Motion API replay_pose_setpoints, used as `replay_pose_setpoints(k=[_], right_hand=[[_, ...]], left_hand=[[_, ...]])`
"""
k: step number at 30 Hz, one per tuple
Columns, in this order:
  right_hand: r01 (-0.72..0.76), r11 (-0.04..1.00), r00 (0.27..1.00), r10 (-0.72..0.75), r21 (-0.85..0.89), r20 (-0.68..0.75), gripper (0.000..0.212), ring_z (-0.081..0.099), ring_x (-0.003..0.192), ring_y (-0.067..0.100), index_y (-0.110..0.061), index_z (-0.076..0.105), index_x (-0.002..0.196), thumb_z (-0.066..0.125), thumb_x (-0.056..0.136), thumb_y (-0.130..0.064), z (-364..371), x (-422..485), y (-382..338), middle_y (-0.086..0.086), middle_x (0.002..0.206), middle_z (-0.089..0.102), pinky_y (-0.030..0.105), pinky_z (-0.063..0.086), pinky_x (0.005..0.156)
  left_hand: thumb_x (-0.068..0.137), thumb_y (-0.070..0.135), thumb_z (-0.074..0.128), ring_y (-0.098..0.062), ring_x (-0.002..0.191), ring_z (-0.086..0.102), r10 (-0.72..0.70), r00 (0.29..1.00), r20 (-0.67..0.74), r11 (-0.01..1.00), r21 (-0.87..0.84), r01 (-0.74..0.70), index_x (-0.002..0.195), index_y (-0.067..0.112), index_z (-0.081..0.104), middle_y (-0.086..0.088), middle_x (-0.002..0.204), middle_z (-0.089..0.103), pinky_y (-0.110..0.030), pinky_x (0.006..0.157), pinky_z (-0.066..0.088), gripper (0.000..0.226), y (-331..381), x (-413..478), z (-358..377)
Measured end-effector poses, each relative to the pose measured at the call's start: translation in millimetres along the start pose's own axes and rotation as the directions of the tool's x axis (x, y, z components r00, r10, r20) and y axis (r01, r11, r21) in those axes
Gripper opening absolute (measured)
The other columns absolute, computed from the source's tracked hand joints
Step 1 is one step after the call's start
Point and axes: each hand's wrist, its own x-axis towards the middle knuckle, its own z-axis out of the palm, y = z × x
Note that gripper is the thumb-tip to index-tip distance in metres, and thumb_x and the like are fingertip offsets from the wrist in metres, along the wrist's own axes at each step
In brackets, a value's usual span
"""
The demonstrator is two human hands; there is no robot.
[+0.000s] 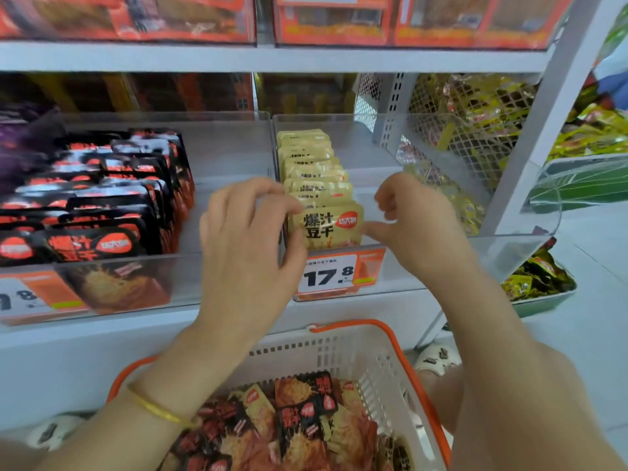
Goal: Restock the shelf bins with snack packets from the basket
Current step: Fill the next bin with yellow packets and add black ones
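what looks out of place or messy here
Nothing is spilled or torn. The yellow packets stand in a tidy row along the left wall of their bin, and the black packets lean in rows. Only the basket holds a mixed jumble.

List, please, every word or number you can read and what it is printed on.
"爆汁豆干" on the front yellow packet; its red logo is blurred.
"17.8" on the price tag below it; small print unreadable.
"8" on the left price tag, partly cut off.
Print on black packets and basket packets: blurred.
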Motion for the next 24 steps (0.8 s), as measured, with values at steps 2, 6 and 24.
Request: replay_pose_setpoints(k=[2,6,24], right_hand=[[0.051,0.988,0.984,-0.026,0.144,-0.174,0.026,0.059,0.081,0.014,-0.016,0.055,0.096,0.074,0.079,-0.02,-5,-32,1,-0.005,0.087,0.063,0.035,0.049,0.074],[-0.03,0.996,0.954,0.002,0.086,0.299,0.016,0.06,0.081,0.014,-0.023,0.058,0.092,0.07,0.082,-0.019,48,-78,13,-0.011,0.082,0.062,0.033,0.051,0.075],[-0.189,0.8,0.635,0.542,-0.569,0.551,0.057,0.052,0.119,0.029,-0.007,0.029,0.14,0.054,0.091,-0.017,306,-176,160,0.012,0.136,0.046,0.038,0.047,0.092]], left_hand=[[0.08,0.017,0.053,-0.022,0.102,0.046,0.018,1.0,-0.012,0.995,-0.098,-0.019,0.095,0.013,0.064,0.001,0.102,0.055,-0.028,0.086,0.029,0.019,-1,-28,-6],[0.078,0.017,0.049,-0.019,0.094,0.051,0.036,0.954,0.299,0.993,-0.121,0.001,0.091,0.014,0.065,0.002,0.094,0.061,-0.032,0.082,0.038,0.021,-23,-92,14],[0.093,0.02,0.045,-0.015,0.106,0.046,-0.223,0.579,0.784,0.955,0.057,0.291,0.107,0.021,0.06,0.006,0.108,0.056,-0.029,0.091,0.038,0.021,-64,-151,66]])
